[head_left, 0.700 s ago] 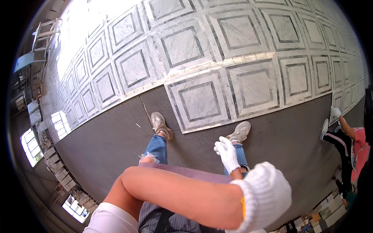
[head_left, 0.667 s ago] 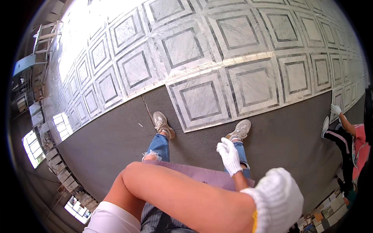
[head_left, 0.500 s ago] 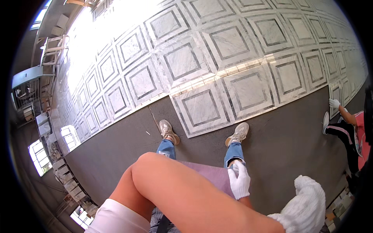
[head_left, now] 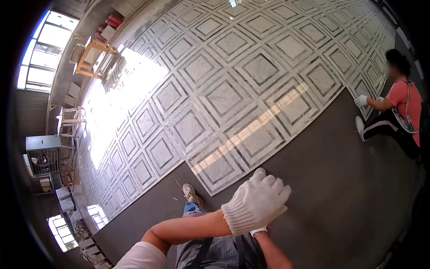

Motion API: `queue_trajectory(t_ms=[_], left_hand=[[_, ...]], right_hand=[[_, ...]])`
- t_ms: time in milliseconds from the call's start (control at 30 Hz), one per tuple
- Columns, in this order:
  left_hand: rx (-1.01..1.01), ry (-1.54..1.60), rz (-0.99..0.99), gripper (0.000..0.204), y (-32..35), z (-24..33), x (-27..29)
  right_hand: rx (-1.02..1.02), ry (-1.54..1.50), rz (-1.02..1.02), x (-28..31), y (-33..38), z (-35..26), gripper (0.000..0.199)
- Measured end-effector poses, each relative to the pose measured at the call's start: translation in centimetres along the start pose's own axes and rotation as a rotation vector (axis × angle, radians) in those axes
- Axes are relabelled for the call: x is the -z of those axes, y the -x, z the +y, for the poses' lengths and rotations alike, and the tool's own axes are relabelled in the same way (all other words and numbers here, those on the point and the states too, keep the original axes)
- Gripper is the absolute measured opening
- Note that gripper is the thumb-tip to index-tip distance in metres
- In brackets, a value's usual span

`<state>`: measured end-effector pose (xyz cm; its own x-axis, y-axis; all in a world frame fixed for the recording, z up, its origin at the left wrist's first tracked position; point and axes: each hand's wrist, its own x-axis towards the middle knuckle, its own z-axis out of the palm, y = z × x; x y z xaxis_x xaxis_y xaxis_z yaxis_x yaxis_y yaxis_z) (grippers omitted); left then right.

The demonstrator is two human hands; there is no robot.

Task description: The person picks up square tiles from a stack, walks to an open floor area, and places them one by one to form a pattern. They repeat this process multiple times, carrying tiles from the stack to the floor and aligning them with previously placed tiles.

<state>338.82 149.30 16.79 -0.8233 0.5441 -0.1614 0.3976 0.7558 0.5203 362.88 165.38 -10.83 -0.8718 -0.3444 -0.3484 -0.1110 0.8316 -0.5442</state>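
Note:
My left hand (head_left: 257, 201), in a white knitted glove, is stretched across in front of my body, back of the hand up. Its fingers are loosely apart and nothing shows in them. Below it is the white glove cuff (head_left: 258, 231) of my right hand; the rest of that hand is hidden behind the left one. Whether the two hands touch, I cannot tell. Beyond them lies the marble tile floor (head_left: 219, 168), laid out in white squares with dark grey borders. One beige shoe (head_left: 191, 194) of mine stands on the dark bare floor near the tiles' stepped edge.
At the right, a person in a pink shirt (head_left: 408, 101) crouches at the tile edge, a white-gloved hand (head_left: 361, 101) on a tile. Wooden stands (head_left: 95, 58) and a grey cabinet (head_left: 42, 143) line the left side. A small white strip (head_left: 175, 198) lies on the dark floor.
My left hand has swung from the lower right to the middle, over my right hand, which was at my knee. The view has shifted, showing more tiles and the other person.

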Motion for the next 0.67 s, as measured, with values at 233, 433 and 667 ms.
queue_trajectory(t_ms=[233,433,667], left_hand=[[0.257,0.06,-0.792,0.036,12.3,3.9,-11.0],[0.19,0.097,-0.654,0.032,16.3,5.4,-20.0],[0.237,0.077,-0.243,0.027,28.8,5.8,-18.8]], right_hand=[[-0.07,-0.015,-0.167,4.0,1.3,-1.8,0.025],[-0.14,0.081,-0.173,0.9,3.9,-2.0,0.025],[-0.261,0.05,-0.115,-2.4,8.3,-5.4,0.025]])
